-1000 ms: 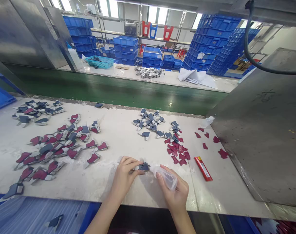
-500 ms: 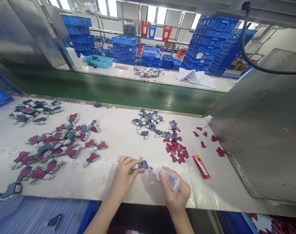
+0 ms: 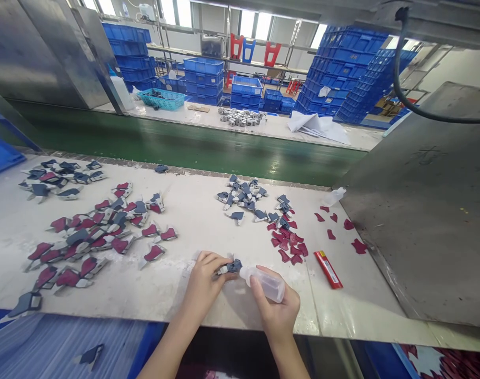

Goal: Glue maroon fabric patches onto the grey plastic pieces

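Left hand: pinching navy-and-white part
Right hand: wrapped round translucent bottle, tip beside part
Part: over worktop, between hands; probably light, stiff; best pinched by edges
Bottle: probably soft; best gripped mid-body

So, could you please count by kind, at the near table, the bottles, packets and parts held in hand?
Bottles: 2, one in the right hand, one lying down
Packets: 1
Held parts: 1, in the left hand
Total: 4
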The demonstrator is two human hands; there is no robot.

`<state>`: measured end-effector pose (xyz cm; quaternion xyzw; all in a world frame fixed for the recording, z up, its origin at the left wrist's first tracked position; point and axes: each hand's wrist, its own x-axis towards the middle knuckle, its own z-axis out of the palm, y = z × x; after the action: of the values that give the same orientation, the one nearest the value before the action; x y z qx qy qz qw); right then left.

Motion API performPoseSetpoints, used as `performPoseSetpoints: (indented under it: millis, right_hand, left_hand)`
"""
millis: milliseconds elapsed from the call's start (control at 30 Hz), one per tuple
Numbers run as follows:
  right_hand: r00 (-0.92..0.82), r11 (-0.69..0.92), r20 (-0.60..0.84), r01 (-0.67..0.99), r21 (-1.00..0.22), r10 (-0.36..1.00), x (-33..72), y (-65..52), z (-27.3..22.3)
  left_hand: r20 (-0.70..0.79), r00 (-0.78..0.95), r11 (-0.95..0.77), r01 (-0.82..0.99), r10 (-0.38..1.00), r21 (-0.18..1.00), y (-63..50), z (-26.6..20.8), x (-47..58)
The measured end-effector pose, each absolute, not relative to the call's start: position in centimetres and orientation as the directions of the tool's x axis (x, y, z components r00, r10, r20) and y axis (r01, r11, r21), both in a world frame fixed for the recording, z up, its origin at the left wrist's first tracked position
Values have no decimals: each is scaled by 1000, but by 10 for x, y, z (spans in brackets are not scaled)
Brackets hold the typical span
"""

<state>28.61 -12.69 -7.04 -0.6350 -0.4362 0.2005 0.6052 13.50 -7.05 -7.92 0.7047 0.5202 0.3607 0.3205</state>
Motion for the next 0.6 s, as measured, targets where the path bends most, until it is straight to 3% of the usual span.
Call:
performPoseSetpoints:
  millis: [600]
  right_hand:
    - [448,147,282,313,-938,848,288,-124,-69]
  left_hand:
    - [186,200,-260,469,962,844,-70,-80,134]
